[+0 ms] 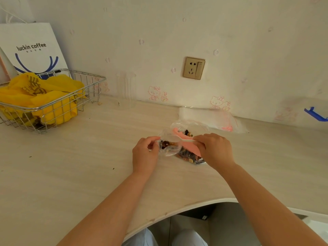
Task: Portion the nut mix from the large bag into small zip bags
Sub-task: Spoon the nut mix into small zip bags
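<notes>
On my desk, far left, a wire basket holds yellow bags; behind it a paper coffee bag, and a wall socket.

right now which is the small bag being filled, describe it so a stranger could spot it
Start at the wall socket and drop to the desk. There the left hand pinches the small zip bag. Unlike the pink-labelled large bag beside it, it is plain and clear.
</notes>
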